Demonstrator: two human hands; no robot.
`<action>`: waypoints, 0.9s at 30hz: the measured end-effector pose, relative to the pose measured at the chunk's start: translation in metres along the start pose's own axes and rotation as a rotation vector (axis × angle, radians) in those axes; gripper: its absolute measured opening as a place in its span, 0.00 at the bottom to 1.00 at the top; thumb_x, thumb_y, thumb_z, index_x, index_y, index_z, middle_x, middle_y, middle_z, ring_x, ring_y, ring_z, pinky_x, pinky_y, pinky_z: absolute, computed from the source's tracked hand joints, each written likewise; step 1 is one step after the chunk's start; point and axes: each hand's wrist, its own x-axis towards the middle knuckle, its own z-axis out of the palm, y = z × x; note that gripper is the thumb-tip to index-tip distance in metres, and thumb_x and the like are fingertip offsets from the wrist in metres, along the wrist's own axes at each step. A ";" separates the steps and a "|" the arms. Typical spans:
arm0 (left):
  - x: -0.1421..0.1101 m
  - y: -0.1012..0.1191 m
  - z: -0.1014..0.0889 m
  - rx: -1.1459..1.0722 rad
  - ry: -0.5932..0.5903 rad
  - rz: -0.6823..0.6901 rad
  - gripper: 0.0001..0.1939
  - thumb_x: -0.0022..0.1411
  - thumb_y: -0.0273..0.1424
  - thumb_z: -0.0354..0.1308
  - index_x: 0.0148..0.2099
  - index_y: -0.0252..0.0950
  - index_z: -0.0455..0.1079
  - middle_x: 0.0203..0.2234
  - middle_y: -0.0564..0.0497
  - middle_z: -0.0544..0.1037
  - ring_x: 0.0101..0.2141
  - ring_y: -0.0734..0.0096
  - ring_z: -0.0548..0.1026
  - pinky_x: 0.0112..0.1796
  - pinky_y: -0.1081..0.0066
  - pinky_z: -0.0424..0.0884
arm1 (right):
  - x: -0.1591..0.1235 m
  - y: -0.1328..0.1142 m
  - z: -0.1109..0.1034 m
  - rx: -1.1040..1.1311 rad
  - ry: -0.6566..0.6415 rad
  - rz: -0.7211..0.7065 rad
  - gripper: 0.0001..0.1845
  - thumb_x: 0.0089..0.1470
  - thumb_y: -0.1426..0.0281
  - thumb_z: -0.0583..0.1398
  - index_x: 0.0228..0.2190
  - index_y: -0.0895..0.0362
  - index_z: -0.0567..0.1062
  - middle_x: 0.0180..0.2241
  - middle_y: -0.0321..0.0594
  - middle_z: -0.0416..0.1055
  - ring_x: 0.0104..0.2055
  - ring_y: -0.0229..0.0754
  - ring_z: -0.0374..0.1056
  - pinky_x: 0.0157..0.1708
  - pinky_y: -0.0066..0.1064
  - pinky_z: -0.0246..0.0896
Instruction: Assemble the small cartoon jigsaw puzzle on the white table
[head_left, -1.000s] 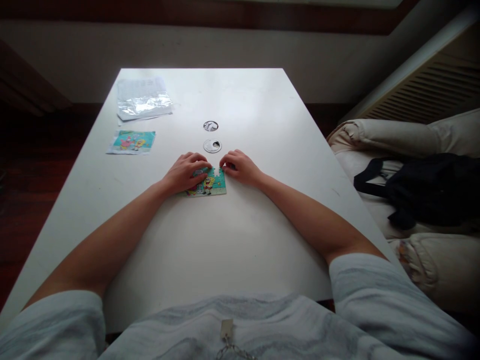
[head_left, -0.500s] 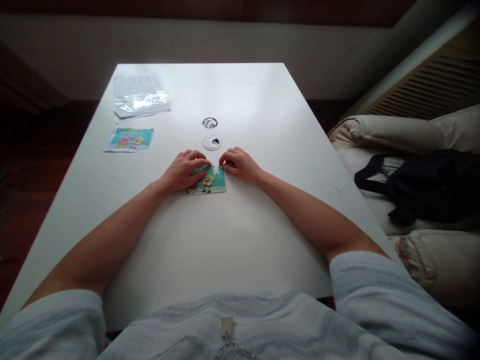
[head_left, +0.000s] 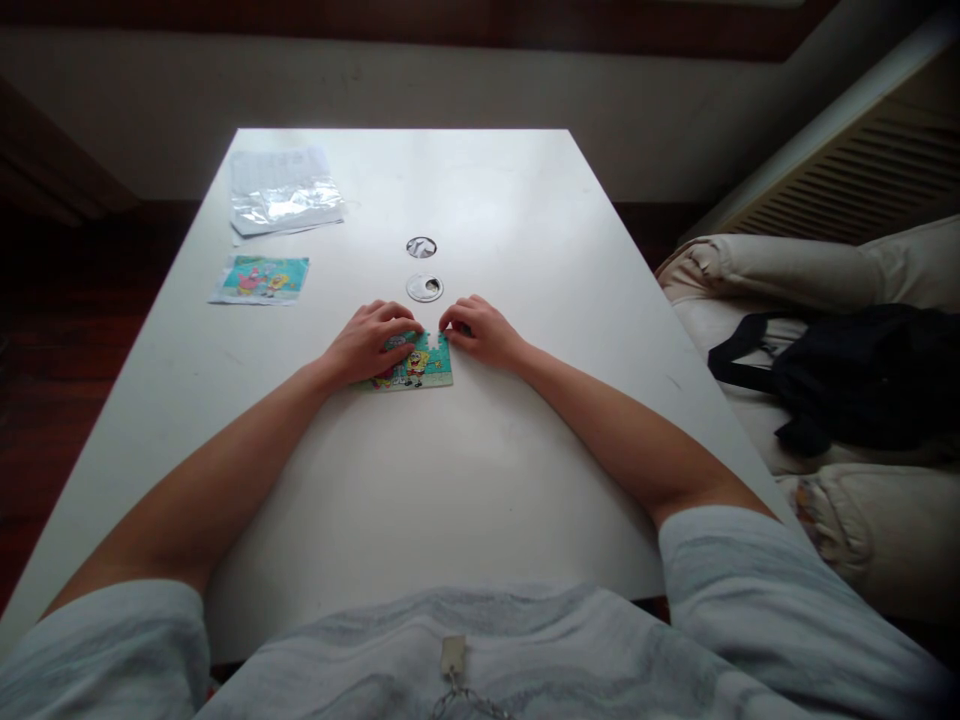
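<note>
A small jigsaw puzzle [head_left: 429, 372] with a cartoon picture on teal lies flat on the white table, a notched white gap showing near its top right. Over its left part curls my left hand [head_left: 371, 338], thumb on the picture and index finger at the top edge, holding it. The fingers of my right hand [head_left: 480, 328] are pinched at the top right corner, on a teal puzzle piece [head_left: 444, 338] mostly hidden by the fingertips. Part of the picture is covered by my left hand.
Beyond the hands, two round fittings [head_left: 424, 288] are set in the table [head_left: 480, 480]. A matching picture sheet [head_left: 262, 280] lies at the left, with a clear plastic bag and papers [head_left: 285, 190] behind it. Dark clothing [head_left: 862, 375] rests on a pale seat [head_left: 795, 270] at the right.
The camera view has shifted very slightly. Both hands and the puzzle look the same as before.
</note>
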 end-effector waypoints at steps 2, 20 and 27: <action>0.000 0.000 0.000 0.000 -0.001 -0.003 0.17 0.69 0.40 0.54 0.56 0.47 0.75 0.52 0.47 0.75 0.52 0.54 0.70 0.55 0.52 0.63 | 0.000 0.000 0.000 0.002 -0.005 0.004 0.08 0.57 0.73 0.59 0.38 0.54 0.78 0.35 0.42 0.71 0.40 0.49 0.62 0.45 0.39 0.58; 0.000 -0.001 0.000 0.004 -0.006 -0.003 0.17 0.69 0.40 0.54 0.56 0.47 0.75 0.52 0.47 0.75 0.52 0.54 0.70 0.56 0.52 0.63 | 0.000 0.002 0.001 0.005 0.003 -0.004 0.08 0.57 0.72 0.59 0.38 0.54 0.78 0.34 0.42 0.72 0.40 0.48 0.62 0.44 0.39 0.58; 0.000 -0.001 0.000 -0.003 -0.004 -0.004 0.17 0.69 0.40 0.54 0.56 0.47 0.75 0.52 0.47 0.75 0.52 0.54 0.70 0.56 0.52 0.63 | 0.000 0.001 0.001 -0.004 0.001 -0.002 0.08 0.57 0.72 0.59 0.38 0.54 0.78 0.35 0.42 0.72 0.41 0.49 0.62 0.45 0.40 0.58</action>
